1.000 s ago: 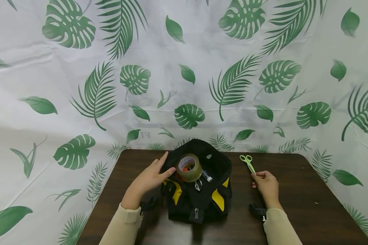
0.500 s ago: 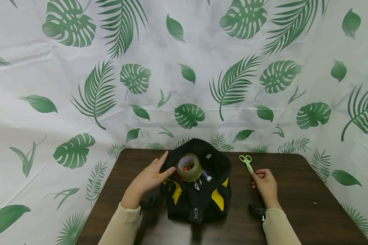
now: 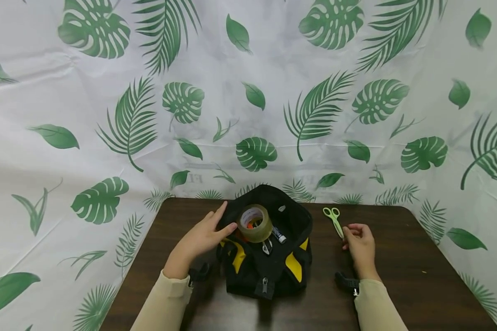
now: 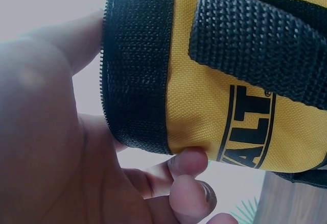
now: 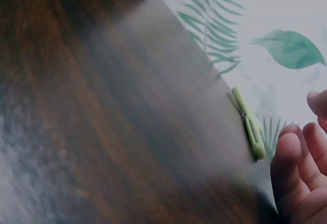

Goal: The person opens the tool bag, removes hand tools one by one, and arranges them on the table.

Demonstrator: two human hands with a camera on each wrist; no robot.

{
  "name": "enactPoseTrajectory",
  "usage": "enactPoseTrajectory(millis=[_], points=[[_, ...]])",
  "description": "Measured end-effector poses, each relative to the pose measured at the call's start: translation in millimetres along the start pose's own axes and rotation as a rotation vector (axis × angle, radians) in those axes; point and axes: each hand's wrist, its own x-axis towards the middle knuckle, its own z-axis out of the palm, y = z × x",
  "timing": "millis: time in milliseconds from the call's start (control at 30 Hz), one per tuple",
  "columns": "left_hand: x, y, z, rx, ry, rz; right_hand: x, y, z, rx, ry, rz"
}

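Note:
A black and yellow tool bag (image 3: 269, 276) stands with its top gaping. My left hand (image 3: 200, 236) holds its left rim, the thumb over the mouth. In the left wrist view, bent fingers (image 4: 189, 198) lie against the yellow cloth below the zipper edge. A roll of clear packing tape (image 3: 254, 224) sits in the bag's mouth beside a small white-capped tube (image 3: 279, 235). Light green scissors (image 3: 334, 221) lie right of the bag, handles pointing away. My right hand (image 3: 360, 243) is by their tips; in the right wrist view, its loosely bent fingers are apart from the scissors (image 5: 248, 124).
The dark wooden table (image 3: 397, 276) ends at a white leaf-print cloth (image 3: 248, 115) hanging behind and at both sides. A small yellowish scrap (image 3: 424, 271) lies at the right. Black straps (image 3: 348, 282) circle both wrists.
My right fingers have let go of the scissors' blade end and drawn slightly off to the right. The left hand keeps its place at the bag's rim.

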Motion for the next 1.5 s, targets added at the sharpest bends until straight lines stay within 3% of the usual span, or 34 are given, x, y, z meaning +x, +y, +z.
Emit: enactPoseTrajectory(millis=[100,333,533,733,967,1033,1167,1500], points=[[-0.9,-0.1,-0.6,0.004,-0.002,-0.005,-1.8,-2.2,3.7,0.114,0.005,0.003],[-4.2,0.1,-1.4,-0.017,0.002,0.019,-9.5,-17.0,16.7,0.292,-0.068,-0.051],[-5.0,-2.3,-0.3,-0.016,-0.005,0.058,-15.3,-54.6,21.8,0.38,-0.105,-0.181],[-6.1,-2.2,-0.7,-0.004,-0.003,0.058,-36.3,-124.4,34.5,0.273,-0.304,-0.344],[-5.8,-1.0,-1.4,-0.012,-0.022,0.039,-77.1,-189.5,56.3,-0.088,-0.55,-0.319],[-4.5,-0.6,-1.2,-0.017,-0.025,0.043,-84.9,-199.2,63.3,-0.15,-0.612,-0.31],[-2.6,0.0,-0.5,-0.027,-0.024,0.043,-90.9,-210.8,81.5,-0.137,-0.675,-0.288],[-3.0,-2.1,-1.4,-0.023,-0.022,0.026,-74.7,-227.4,130.1,-0.278,-0.841,-0.211]])
